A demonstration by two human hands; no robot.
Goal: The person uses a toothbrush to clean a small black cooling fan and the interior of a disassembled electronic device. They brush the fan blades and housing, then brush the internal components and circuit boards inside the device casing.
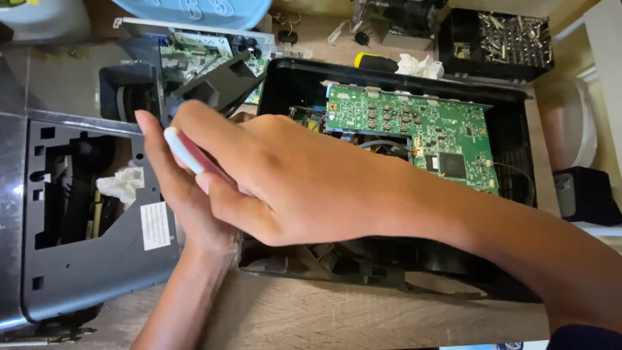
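1. Two hands meet left of centre, over the gap between a grey cover and an open black housing; most of what they do is hidden by the right hand's back.
2. At the far left lies the grey plastic cover (91,259), its left edge cut off by the frame. A crumpled white tissue (122,183) sits in its dark opening, and a white label is stuck near its right edge.
3. The left hand (184,194) comes up from the bottom edge, palm side turned toward the right hand, fingers stretched upward. Whether it grips anything cannot be told.
4. The right hand (291,178) reaches in from the lower right and lies across the left, touching it. It is closed on a slim tool (184,152) with a white end and a reddish shaft; the tool's tip is hidden.
5. Behind the fingertips a dark angled plastic piece (220,84) is blurred and hard to make out.
6. To the right, the black housing (512,123) holds a green circuit board (414,126); its near edge is partly covered by the forearm.
7. At top right, a black tray of metal screws (512,35) is cut off by the frame.
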